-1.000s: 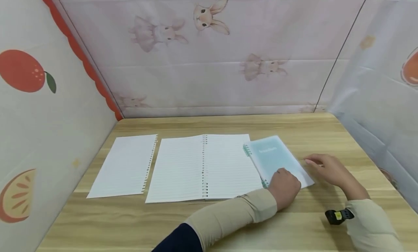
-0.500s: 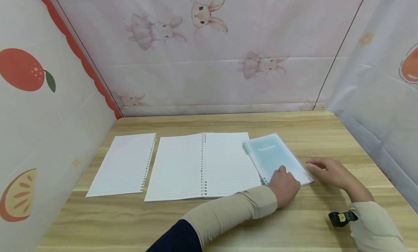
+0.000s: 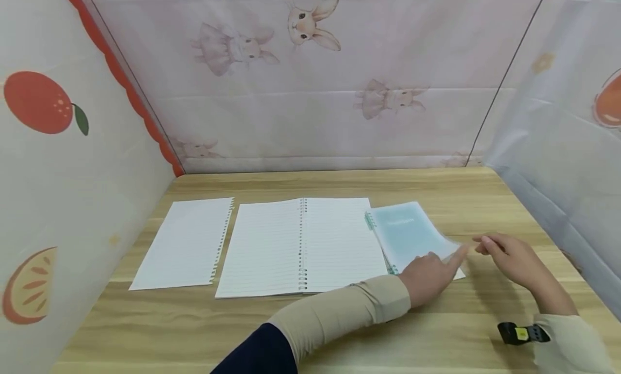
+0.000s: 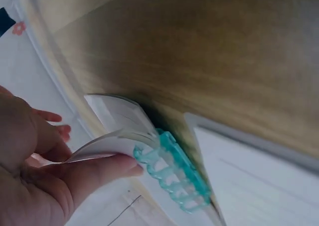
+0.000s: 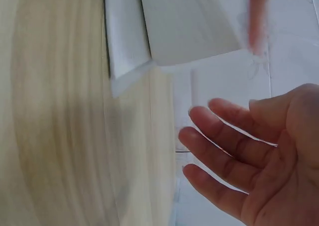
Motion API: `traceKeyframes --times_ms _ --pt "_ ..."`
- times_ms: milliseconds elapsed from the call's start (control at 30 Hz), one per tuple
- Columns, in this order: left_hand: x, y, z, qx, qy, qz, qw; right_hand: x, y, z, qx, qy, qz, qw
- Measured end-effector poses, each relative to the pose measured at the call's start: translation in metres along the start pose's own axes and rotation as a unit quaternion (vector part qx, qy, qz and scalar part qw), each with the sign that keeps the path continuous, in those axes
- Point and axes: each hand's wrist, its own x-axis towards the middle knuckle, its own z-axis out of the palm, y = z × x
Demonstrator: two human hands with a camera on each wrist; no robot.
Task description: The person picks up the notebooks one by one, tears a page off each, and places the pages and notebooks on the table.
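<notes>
A small spiral notebook with a pale blue cover lies at the right, its green coil towards the left. My left hand reaches across its lower part and pinches the front cover, which bends up off the pages below, as the left wrist view shows. The thumb lies along the cover near the coil. To the right of the notebook hovers my right hand, apart from it, with loosely bent fingers and nothing held. The right wrist view shows a gap between the raised cover and the pages.
A larger lined notebook lies open in the middle, its right page edge close to the small notebook's coil. Left of it rests a loose sheet with a torn, perforated edge. Printed cloth walls stand around the wooden table.
My left hand's index finger has stretched out to the right edge of the small notebook, and its cover has lifted and bent. The right hand has drawn back a little to the right.
</notes>
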Motion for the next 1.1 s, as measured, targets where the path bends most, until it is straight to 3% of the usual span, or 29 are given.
traceKeyframes --times_ms 67,167,267,367,467,567,700,800,900,1100 --pt "-0.002 -0.001 -0.002 -0.077 -0.008 0.016 0.9968 -0.002 0.001 0.001 0.001 -0.013 0.007 0.9999" --pt "-0.004 0.001 -0.005 -0.149 -0.013 0.033 0.9882 -0.003 0.002 0.006 -0.008 -0.05 0.003 0.9987" --pt "-0.007 0.005 -0.007 -0.199 -0.008 0.027 0.9795 -0.002 0.002 0.013 -0.024 -0.087 -0.013 0.9958" --pt "-0.011 0.006 -0.011 -0.2 0.002 0.011 0.9798 -0.004 0.001 0.02 -0.043 -0.116 -0.027 0.992" --pt "-0.02 0.004 -0.018 -0.161 0.024 -0.008 0.9866 -0.008 -0.001 0.024 -0.062 -0.131 -0.041 0.9886" --pt "-0.034 0.001 -0.026 -0.12 0.051 -0.016 0.9913 -0.011 -0.005 0.026 -0.081 -0.134 -0.045 0.9866" --pt "-0.057 -0.006 -0.036 -0.097 0.085 -0.01 0.9916 -0.01 -0.01 0.026 -0.092 -0.143 -0.018 0.9853" --pt "-0.074 -0.013 -0.04 -0.08 0.132 -0.001 0.988 -0.009 -0.01 0.026 -0.092 -0.147 -0.006 0.9849" --pt "-0.09 -0.022 -0.042 -0.072 0.19 0.002 0.9792 -0.009 -0.01 0.028 -0.096 -0.141 -0.01 0.9853" --pt "-0.105 -0.044 -0.046 -0.098 0.242 -0.019 0.9651 -0.01 -0.008 0.031 -0.098 -0.134 -0.019 0.986"
